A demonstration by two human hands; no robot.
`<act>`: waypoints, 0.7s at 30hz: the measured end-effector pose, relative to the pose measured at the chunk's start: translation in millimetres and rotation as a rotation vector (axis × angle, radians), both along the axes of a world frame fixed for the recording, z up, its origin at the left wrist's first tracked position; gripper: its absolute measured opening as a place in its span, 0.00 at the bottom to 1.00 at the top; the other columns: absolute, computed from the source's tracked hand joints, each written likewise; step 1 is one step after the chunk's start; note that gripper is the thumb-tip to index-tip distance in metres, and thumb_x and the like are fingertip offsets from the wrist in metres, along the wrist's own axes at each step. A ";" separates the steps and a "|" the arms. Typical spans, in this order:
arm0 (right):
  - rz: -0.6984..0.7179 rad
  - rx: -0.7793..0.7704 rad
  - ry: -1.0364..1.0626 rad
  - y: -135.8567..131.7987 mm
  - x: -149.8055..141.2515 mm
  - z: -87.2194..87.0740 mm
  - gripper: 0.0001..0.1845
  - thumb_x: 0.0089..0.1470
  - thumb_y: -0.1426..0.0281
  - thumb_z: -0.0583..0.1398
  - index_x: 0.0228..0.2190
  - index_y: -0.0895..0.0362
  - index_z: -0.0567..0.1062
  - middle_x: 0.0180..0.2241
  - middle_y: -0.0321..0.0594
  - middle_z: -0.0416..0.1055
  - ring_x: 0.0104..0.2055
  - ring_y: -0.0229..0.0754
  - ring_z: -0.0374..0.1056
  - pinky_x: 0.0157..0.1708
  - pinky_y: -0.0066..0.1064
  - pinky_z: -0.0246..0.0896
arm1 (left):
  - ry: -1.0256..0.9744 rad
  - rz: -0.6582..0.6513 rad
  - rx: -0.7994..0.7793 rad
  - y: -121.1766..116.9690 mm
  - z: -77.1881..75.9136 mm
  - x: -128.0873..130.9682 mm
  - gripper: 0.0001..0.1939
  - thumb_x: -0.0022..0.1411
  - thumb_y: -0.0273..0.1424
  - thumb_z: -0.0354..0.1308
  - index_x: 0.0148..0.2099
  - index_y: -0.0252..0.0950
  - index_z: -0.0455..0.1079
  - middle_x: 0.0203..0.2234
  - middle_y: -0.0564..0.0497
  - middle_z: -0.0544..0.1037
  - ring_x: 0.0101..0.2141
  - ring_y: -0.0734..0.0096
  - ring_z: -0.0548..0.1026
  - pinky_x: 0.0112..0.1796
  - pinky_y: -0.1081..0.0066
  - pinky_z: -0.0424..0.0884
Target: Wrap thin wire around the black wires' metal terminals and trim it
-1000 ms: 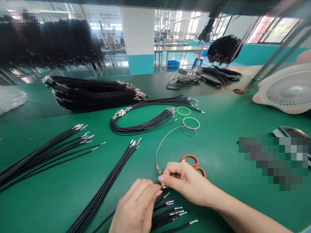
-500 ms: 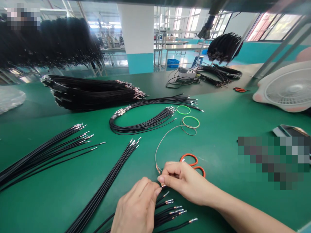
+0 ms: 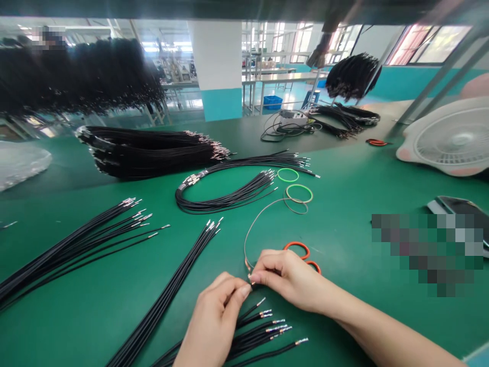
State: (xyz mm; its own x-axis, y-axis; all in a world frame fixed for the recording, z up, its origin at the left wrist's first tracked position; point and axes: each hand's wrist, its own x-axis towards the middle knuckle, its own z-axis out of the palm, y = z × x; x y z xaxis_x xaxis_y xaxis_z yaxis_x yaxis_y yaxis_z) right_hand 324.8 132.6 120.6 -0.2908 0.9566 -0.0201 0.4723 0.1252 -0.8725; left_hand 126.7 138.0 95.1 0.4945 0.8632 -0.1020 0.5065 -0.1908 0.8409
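My left hand (image 3: 214, 316) pinches a black cable close to its tip, between thumb and forefinger. Right against it, my right hand (image 3: 292, 280) is closed on a small copper-coloured piece (image 3: 250, 278) at that cable's end; whether the piece sits around the tip cannot be made out. A thin grey wire (image 3: 248, 224) curves up from the right fingertips, with copper-coloured bits at its lower end. Below the hands lie several black cables (image 3: 263, 336) with silvery tips. Red-handled scissors (image 3: 297, 244) rest partly hidden behind my right hand.
Other cable bundles lie to the left (image 3: 76, 244) and mid-left (image 3: 171, 290). A bent, tied bundle (image 3: 225, 199) and green rings (image 3: 300, 193) are ahead. A big cable bundle (image 3: 153, 153) lies behind, a white fan (image 3: 454, 137) stands right, and a phone-like device (image 3: 462, 216) sits nearer.
Both hands have shifted slightly up, staying together at the fingertips. My left hand has turned so its thumb shows more. The view has tilted a little.
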 end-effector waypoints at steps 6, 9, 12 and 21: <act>0.036 -0.066 -0.285 4.1 45.1 11.4 0.07 0.51 0.76 0.62 0.34 0.55 0.77 0.37 0.39 0.72 0.41 0.43 0.68 0.44 0.33 0.63 | -0.118 0.059 -0.317 12.6 -3.7 -0.3 0.20 0.59 0.46 0.58 0.38 0.35 0.79 0.24 0.55 0.67 0.18 0.78 0.61 0.23 0.73 0.57; 0.017 -0.096 -0.385 -0.2 62.3 8.0 0.16 0.46 0.82 0.61 0.37 0.54 0.74 0.41 0.40 0.69 0.44 0.43 0.67 0.45 0.34 0.63 | -0.177 0.079 -0.315 13.4 -2.1 -0.1 0.20 0.57 0.47 0.59 0.36 0.34 0.80 0.22 0.56 0.65 0.17 0.80 0.59 0.23 0.74 0.55; -0.004 -0.103 -0.470 -6.0 72.3 7.6 0.16 0.48 0.83 0.59 0.38 0.56 0.72 0.39 0.40 0.69 0.40 0.42 0.68 0.42 0.34 0.64 | -0.193 0.074 -0.324 12.5 -0.2 0.5 0.20 0.57 0.46 0.60 0.40 0.35 0.81 0.23 0.57 0.64 0.17 0.80 0.57 0.22 0.74 0.53; 0.315 -0.113 -0.543 -29.7 73.6 38.7 0.18 0.62 0.72 0.51 0.52 0.57 0.70 0.45 0.48 0.71 0.40 0.44 0.71 0.40 0.34 0.65 | -0.139 0.004 -0.326 13.4 -3.5 -0.5 0.14 0.57 0.40 0.61 0.40 0.39 0.81 0.27 0.52 0.70 0.32 0.67 0.68 0.39 0.67 0.62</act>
